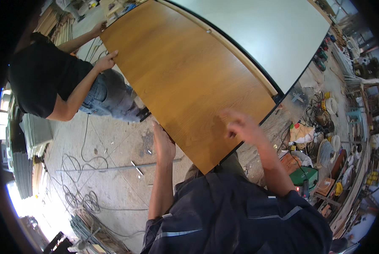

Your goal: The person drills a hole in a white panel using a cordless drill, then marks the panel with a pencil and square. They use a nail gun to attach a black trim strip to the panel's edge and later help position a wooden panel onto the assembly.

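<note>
A brown wood-grain panel with dark edging lies in front of me, its near corner close to my body. Along its left edge rests my left hand, fingers stretched forward and seemingly touching the edge; its inner side is partly hidden. My right hand is over the panel near the right edge, holding nothing, with the index finger out and the others loosely bent. Its shadow falls on the wood. On the far left, a co-worker in a black top grips the panel's left edge with both hands.
Beyond the panel is a pale board, with a light wooden strip between them. Cables and a metal bar lie on the concrete floor at left. Buckets, a green case and clutter stand at right.
</note>
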Demonstrator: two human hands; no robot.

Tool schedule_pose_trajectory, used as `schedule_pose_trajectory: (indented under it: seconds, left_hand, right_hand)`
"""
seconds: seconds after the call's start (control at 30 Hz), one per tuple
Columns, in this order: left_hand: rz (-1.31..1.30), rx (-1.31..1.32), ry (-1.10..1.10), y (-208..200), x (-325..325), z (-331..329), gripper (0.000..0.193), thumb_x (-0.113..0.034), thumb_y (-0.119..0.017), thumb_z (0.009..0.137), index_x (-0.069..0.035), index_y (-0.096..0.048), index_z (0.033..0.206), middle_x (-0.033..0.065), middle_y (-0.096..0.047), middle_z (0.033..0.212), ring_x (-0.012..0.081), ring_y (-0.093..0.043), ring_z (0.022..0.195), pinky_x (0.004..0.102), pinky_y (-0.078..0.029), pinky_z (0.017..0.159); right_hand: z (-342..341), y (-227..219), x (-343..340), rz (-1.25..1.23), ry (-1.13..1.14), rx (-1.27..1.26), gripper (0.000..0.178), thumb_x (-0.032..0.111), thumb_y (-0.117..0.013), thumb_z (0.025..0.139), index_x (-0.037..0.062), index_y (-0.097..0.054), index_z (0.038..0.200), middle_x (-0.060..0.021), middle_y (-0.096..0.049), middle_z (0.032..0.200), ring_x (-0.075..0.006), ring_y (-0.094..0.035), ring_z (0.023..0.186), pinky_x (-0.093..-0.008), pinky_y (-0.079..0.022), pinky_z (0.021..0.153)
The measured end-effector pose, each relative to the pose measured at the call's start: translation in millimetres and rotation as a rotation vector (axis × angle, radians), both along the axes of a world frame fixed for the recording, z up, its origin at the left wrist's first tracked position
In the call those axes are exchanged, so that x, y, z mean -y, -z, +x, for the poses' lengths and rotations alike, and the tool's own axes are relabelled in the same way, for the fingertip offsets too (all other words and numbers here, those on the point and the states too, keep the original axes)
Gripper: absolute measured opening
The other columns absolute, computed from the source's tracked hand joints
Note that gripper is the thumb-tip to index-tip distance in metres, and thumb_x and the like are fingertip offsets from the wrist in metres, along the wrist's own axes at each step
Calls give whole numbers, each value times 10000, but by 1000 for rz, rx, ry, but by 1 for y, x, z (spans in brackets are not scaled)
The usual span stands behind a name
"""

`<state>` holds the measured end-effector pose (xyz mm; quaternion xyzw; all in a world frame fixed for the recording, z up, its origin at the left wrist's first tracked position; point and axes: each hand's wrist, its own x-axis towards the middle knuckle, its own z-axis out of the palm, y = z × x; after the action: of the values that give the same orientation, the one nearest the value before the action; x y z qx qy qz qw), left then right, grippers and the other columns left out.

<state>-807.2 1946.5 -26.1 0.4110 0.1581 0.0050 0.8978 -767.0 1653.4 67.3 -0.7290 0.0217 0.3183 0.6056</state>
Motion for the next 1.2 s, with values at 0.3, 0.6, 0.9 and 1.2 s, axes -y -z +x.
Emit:
schedule_pose_trajectory:
  seconds: [0.3,0.6,0.9,1.2]
  left_hand:
    - [-87,-75,-63,-12,22,22,589,-442,-328,1132,-21,-376,1540,121,-488,1538,272,-488,1398,418,-394,1155]
    - [-102,-60,-12,-14,35,41,606,-469,-364,1121,-30,-382,1539,115,-470,1551,263,-492,1393,413,-417,1143]
    - [-277,-2,-18,8,41,52,640,-506,-478,1077,-64,-407,1534,113,-496,1528,307,-523,1355,470,-466,1111]
    - [-121,-59,-50,16,34,54,673,-510,-500,1068,-31,-398,1530,137,-503,1511,309,-512,1366,461,-453,1123]
  right_hand:
    - [-51,16,39,168,287,31,352,28,-543,996,-47,-587,1337,-140,-731,1123,-184,-715,786,-323,-587,723]
    - [-70,74,135,187,768,40,285,96,-572,1008,-11,-619,1267,-144,-738,987,-216,-703,724,-358,-582,656]
    - [-60,109,170,186,942,-20,313,154,-613,987,-25,-607,1244,-150,-727,958,-232,-695,697,-386,-584,638]
    - [-93,121,194,46,904,-41,321,122,-598,974,-64,-602,1236,-170,-723,927,-225,-701,712,-376,-586,622]
